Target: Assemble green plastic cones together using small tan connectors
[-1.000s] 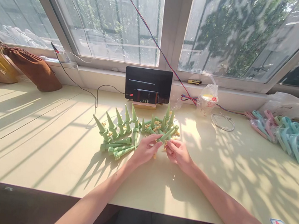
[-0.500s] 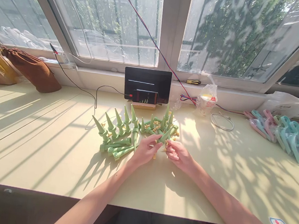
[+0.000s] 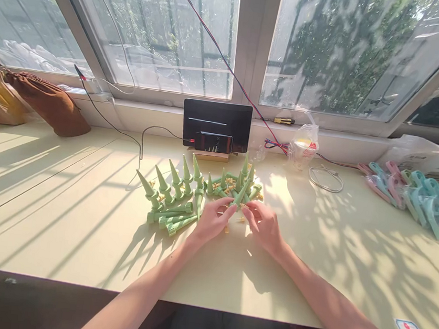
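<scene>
My left hand [image 3: 214,220] pinches a green plastic spike [image 3: 240,193], its tapered tip leaning up and away. My right hand [image 3: 264,223] meets it at the spike's near end, thumb and forefinger closed around a small yellow piece [image 3: 243,205], partly hidden by the fingers. To the left, several green spikes [image 3: 176,178] stand upright in a row on collared bases. Several green tubes [image 3: 174,215] lie in front of them. Behind my hands is a cluster of shorter green cones [image 3: 223,177] among loose yellow pieces [image 3: 228,181].
A phone [image 3: 214,143] and a dark tablet [image 3: 216,119] stand on a wooden holder. To their right are a plastic-wrapped cup [image 3: 304,145] and a coiled white cable [image 3: 325,179]. Pink and green plastic-wrapped items [image 3: 418,190] lie far right; a brown pouch [image 3: 52,106] lies far left.
My right hand has moved slightly left and up, bringing its fingertips against the spike's near end. The spike in my left hand now points more upright.
</scene>
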Action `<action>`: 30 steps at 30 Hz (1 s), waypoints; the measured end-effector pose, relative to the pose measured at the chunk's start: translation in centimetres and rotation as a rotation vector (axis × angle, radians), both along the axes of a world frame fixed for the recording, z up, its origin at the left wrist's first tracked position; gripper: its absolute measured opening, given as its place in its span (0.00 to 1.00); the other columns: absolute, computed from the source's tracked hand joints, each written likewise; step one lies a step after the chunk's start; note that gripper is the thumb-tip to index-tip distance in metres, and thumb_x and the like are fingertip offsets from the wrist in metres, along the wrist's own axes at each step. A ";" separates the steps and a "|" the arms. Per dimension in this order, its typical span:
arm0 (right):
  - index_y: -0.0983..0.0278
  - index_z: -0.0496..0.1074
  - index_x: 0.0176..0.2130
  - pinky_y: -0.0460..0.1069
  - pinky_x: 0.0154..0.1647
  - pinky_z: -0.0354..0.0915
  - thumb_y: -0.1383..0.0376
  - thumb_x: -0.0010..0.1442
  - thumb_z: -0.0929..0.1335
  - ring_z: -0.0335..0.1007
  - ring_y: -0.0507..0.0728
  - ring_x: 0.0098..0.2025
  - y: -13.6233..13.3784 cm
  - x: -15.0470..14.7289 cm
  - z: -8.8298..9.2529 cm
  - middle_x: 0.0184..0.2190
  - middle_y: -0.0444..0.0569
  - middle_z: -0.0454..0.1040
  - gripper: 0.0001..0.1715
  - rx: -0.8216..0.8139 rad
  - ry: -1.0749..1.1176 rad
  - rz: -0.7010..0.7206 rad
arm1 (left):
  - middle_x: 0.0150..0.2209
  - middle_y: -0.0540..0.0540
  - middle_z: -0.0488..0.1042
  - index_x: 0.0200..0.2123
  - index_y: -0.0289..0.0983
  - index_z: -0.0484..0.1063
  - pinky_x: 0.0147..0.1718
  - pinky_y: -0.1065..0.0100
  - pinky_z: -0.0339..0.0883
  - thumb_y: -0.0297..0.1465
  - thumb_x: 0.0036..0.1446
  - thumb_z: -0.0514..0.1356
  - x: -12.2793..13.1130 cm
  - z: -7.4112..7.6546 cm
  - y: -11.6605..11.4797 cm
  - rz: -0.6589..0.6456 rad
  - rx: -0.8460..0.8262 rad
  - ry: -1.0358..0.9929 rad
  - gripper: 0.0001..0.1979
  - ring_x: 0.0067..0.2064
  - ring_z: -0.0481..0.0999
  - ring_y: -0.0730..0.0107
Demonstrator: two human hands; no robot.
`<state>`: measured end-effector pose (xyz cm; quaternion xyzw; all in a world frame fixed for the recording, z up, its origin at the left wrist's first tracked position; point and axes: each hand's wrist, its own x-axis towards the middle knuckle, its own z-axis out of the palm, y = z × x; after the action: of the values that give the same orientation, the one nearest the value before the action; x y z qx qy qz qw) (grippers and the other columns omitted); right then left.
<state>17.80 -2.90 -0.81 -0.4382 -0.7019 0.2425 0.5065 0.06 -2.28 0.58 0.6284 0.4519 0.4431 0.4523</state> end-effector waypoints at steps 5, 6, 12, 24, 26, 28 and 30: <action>0.63 0.70 0.31 0.48 0.29 0.61 0.59 0.69 0.63 0.63 0.53 0.26 0.5 0.3 -0.2 0.25 0.46 0.70 0.16 0.189 -0.124 -0.040 | 0.25 0.48 0.76 0.44 0.36 0.79 0.20 0.74 0.63 0.45 0.59 0.61 0.1 0.0 -0.1 0.000 0.020 0.009 0.19 0.24 0.71 0.73; 0.63 0.69 0.30 0.48 0.28 0.60 0.60 0.69 0.63 0.62 0.52 0.25 0.6 0.3 -0.3 0.24 0.45 0.69 0.17 0.195 -0.127 -0.036 | 0.25 0.48 0.76 0.44 0.36 0.80 0.20 0.73 0.64 0.45 0.59 0.61 0.1 0.0 -0.1 0.001 0.029 0.009 0.20 0.24 0.71 0.73; 0.62 0.67 0.27 0.48 0.27 0.55 0.58 0.69 0.62 0.56 0.52 0.23 0.4 0.4 -0.7 0.21 0.44 0.64 0.19 0.061 -0.106 -0.004 | 0.24 0.48 0.74 0.44 0.35 0.79 0.21 0.73 0.64 0.46 0.59 0.60 -0.1 -0.2 0.0 -0.046 0.030 0.022 0.21 0.24 0.70 0.73; 0.61 0.61 0.20 0.47 0.20 0.53 0.51 0.63 0.67 0.55 0.50 0.17 -0.2 0.1 0.5 0.15 0.42 0.61 0.26 -0.370 0.255 0.096 | 0.30 0.45 0.74 0.46 0.34 0.79 0.22 0.73 0.70 0.44 0.58 0.62 -0.2 -0.2 -0.1 -0.048 0.085 0.078 0.21 0.29 0.72 0.70; 0.61 0.61 0.21 0.46 0.17 0.49 0.48 0.61 0.67 0.52 0.48 0.15 -0.1 0.2 0.7 0.14 0.40 0.59 0.27 -0.461 0.326 0.139 | 0.34 0.44 0.76 0.47 0.35 0.79 0.22 0.73 0.71 0.43 0.59 0.62 -0.2 -0.4 0.0 -0.059 0.111 0.091 0.20 0.31 0.72 0.70; 0.62 0.63 0.22 0.45 0.14 0.44 0.46 0.59 0.68 0.49 0.46 0.13 0.1 0.3 0.9 0.14 0.39 0.57 0.27 -0.540 0.388 0.177 | 0.37 0.43 0.77 0.48 0.37 0.79 0.23 0.73 0.72 0.41 0.59 0.61 -0.3 -0.5 0.0 -0.074 0.137 0.096 0.19 0.32 0.73 0.70; 0.63 0.64 0.22 0.44 0.12 0.40 0.45 0.57 0.70 0.47 0.45 0.12 0.2 0.5 0.9 0.15 0.38 0.57 0.28 -0.629 0.455 0.220 | 0.41 0.42 0.78 0.49 0.38 0.79 0.24 0.73 0.72 0.39 0.60 0.61 -0.3 -0.6 0.1 -0.090 0.163 0.102 0.18 0.33 0.73 0.70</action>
<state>18.34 -2.68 0.09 -0.4290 -0.5063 0.5891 0.4611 -0.23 -2.19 0.00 0.7046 0.4082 0.4250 0.3953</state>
